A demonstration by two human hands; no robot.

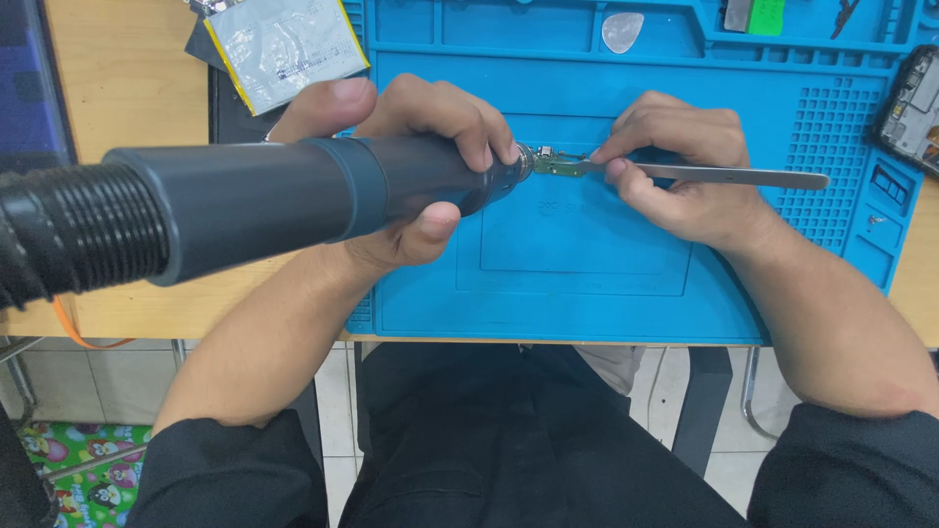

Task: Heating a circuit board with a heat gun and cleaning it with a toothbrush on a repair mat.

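From up here I see my left hand point(411, 176) wrapped tight around a thick dark-grey hot-air handle point(293, 200), its ribbed hose end running off to the left and its metal nozzle point(523, 161) almost touching a small green circuit board point(556, 166). My right hand point(675, 171) has its grip pressed together on steel tweezers point(734, 176), whose tips pinch the board's right end and hold it just over the blue silicone mat point(587, 284). The mat covers the wooden bench point(127, 88). At the mat's upper left corner lies a flat silver pouch with a yellow edge point(284, 44), tilted. In the top trays sit a pale triangular pick point(622, 31) and a small green label point(766, 15); a dark opened phone frame point(915, 108) lies at the right edge
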